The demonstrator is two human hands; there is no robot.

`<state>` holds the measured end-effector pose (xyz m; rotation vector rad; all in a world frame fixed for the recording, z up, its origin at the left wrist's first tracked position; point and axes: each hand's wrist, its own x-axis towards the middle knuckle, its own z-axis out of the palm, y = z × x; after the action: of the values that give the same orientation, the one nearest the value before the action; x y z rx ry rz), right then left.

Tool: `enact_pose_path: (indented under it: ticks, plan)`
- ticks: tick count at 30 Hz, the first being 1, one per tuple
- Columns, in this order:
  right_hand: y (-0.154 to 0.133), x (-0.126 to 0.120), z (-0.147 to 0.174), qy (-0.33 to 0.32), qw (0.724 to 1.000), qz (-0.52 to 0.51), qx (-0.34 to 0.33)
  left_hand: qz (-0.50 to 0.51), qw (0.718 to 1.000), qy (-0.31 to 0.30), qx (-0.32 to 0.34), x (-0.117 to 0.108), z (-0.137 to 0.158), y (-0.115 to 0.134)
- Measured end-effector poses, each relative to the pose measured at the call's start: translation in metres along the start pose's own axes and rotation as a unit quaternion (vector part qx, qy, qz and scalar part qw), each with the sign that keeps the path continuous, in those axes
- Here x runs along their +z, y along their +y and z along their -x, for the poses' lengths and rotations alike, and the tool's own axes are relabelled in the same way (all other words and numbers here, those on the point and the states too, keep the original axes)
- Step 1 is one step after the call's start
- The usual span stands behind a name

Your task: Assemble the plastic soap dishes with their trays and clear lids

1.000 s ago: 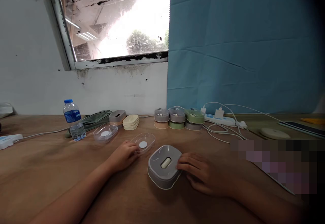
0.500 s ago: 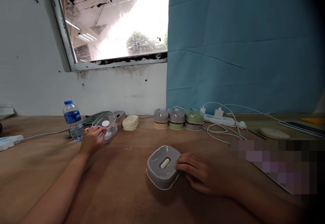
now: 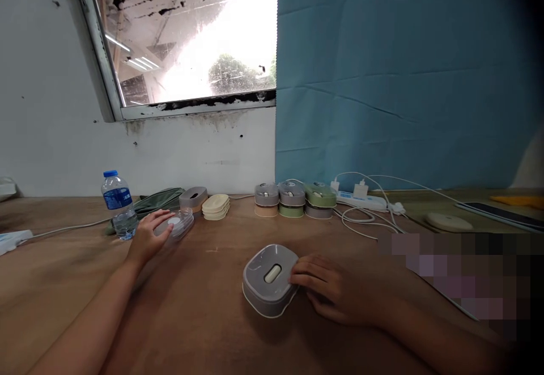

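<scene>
My right hand (image 3: 321, 289) has its fingers on the right side of a grey rounded-square box (image 3: 258, 277), the thumb lower down. The box has a glossy top, an oval slot with a cream-coloured piece (image 3: 272, 273) in it, and a pale rim along its bottom edge. Whether the box rests fully on the table is hard to tell. At the left, my left hand (image 3: 148, 240) is open, fingers apart, beside a low stack of clear plastic lids (image 3: 183, 223). A white round spot shows on the top lid. The fingertips are at the stack's left side.
A water bottle (image 3: 119, 202) stands left of the lids, before a dark green cloth (image 3: 158, 200). Behind are a grey-and-orange box (image 3: 193, 198), stacked cream lids (image 3: 216, 206) and several two-coloured boxes (image 3: 292, 195). A power strip (image 3: 369, 201) with cables lies right.
The clear lid that was tilted up at my left hand now lies flat on the stack. My left fingers have let go and spread. My right hand and the grey box stay about the same.
</scene>
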<state>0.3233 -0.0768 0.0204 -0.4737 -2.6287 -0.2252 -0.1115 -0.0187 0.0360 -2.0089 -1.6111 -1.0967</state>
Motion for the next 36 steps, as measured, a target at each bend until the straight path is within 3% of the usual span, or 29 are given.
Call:
enact_pose_path:
  ticks: [2, 5, 8, 10, 13, 19, 28, 36]
  plan:
    - [0.001, 0.0, 0.0, -0.006, 1.0, -0.002, -0.002, 0.029, 0.998, 0.011, 0.056, 0.001, 0.003, 0.027]
    - [0.002, -0.001, 0.0, -0.039, 0.999, -0.011, 0.005, 0.153, 0.97, -0.075, 0.175, 0.008, 0.017, 0.085]
    - [0.003, -0.002, 0.0, -0.076, 0.997, -0.012, 0.032, 0.301, 0.875, -0.229, 0.303, 0.021, 0.034, 0.14]
    - [0.003, -0.002, 0.0, -0.089, 0.995, -0.006, 0.052, 0.355, 0.832, -0.278, 0.324, 0.03, 0.041, 0.165]
    - [0.002, -0.001, 0.001, -0.077, 0.994, 0.012, 0.079, 0.4, 0.824, -0.29, 0.278, 0.04, 0.043, 0.178]
    - [-0.004, 0.001, 0.0, -0.005, 0.998, 0.036, 0.047, 0.487, 0.818, -0.28, 0.127, 0.044, 0.036, 0.167]
    - [-0.006, 0.0, -0.001, -0.012, 0.998, 0.05, 0.046, 0.6, 0.73, -0.306, -0.116, 0.042, 0.03, 0.164]
    - [-0.006, 0.0, -0.003, -0.028, 0.997, 0.051, 0.055, 0.606, 0.746, -0.231, -0.151, 0.043, 0.024, 0.16]
